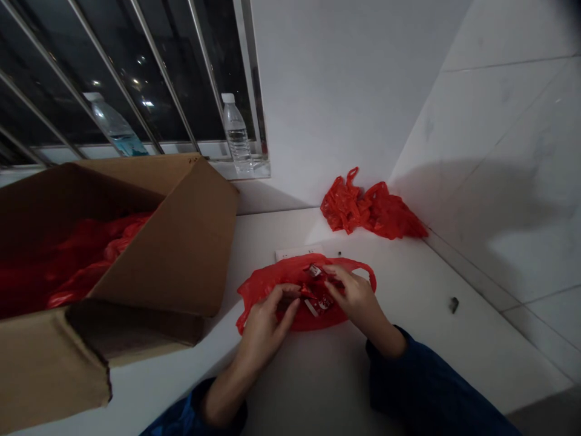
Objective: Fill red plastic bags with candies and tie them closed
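Observation:
A red plastic bag (267, 278) lies opened out on the white surface, with small dark red packets inside. One packet (320, 304) with white markings rests in the middle of the bag. My left hand (267, 321) is at the bag's left side, fingers curled and thumb close to them; what sits between the tips is too small to make out. From the right, my right hand (358, 297) reaches in, thumb and fingers at another small packet with a white label (315, 270), apparently pinching it. The bag's handle loop (373, 280) spreads behind that hand.
At left stands an open cardboard box (190, 242) containing red plastic bags (113, 248). Crumpled red bags (370, 209) lie against the wall. Bottles (236, 136) stand on the barred window's sill. A white strip (297, 251) lies behind the bag; a small dark piece (454, 304) is at right.

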